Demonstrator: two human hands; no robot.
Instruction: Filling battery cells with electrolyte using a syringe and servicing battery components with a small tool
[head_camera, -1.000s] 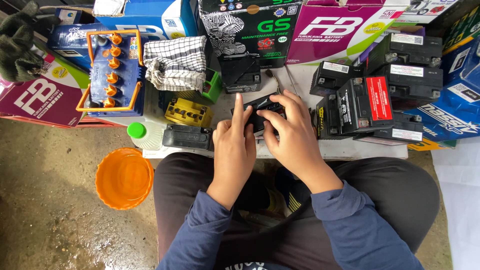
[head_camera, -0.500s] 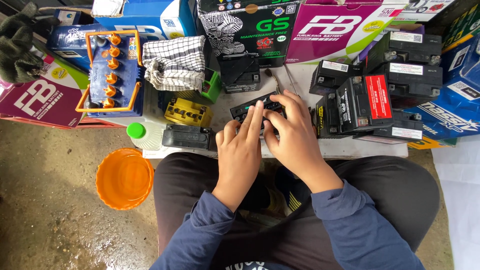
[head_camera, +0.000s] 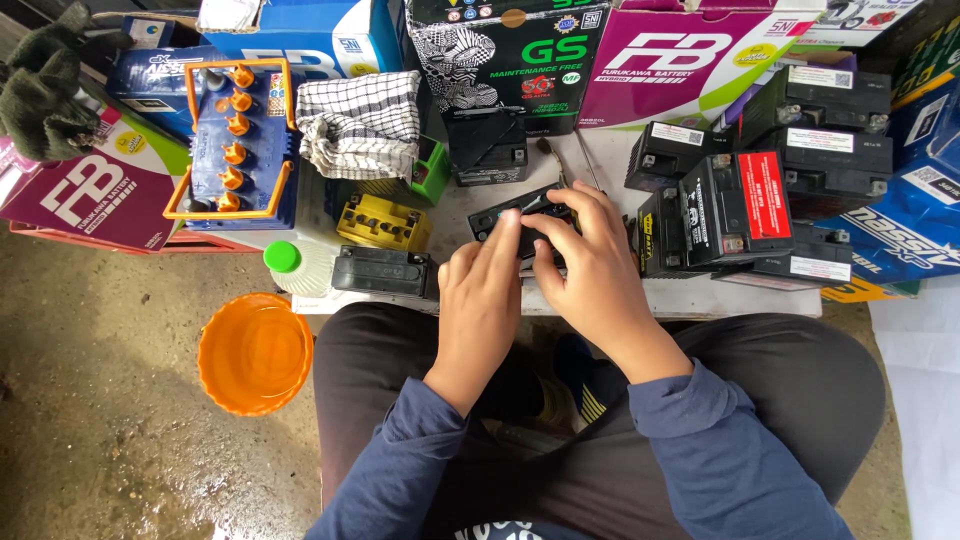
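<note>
View from above a seated person working at a low white board (head_camera: 700, 298) that serves as the bench. A small black battery (head_camera: 505, 215) lies near the middle of the board, close to its front edge, top face up. The left hand (head_camera: 478, 300) rests on the battery's near-left part, fingers extended and together, fingertips (head_camera: 508, 222) pressing on the top face. The right hand (head_camera: 592, 265) curls over the battery's right end, fingers bent around it and closed on the casing, so that much of the battery is hidden. Neither hand holds a tool.

Surroundings: a black battery (head_camera: 380, 270) lies at the front left corner of the board, with a white bottle with a green cap (head_camera: 290, 262) just beside it. A yellow cell holder (head_camera: 383, 222) and a checked cloth (head_camera: 360, 125) sit farther back on the left, and a blue battery with orange caps (head_camera: 238, 140) stands beyond the left edge. A stack of black batteries, one with a red label (head_camera: 740, 205), occupies the right side. Printed cartons (head_camera: 680, 60) line the back edge. An orange bowl (head_camera: 254, 352) sits on the wet floor, left of the knee.

Working note: the step appears to be pressing something into the battery's top. It is best done with the right hand steadying the casing against the board while the left fingertips bear down evenly, so the battery does not tip or slide toward the front edge.
</note>
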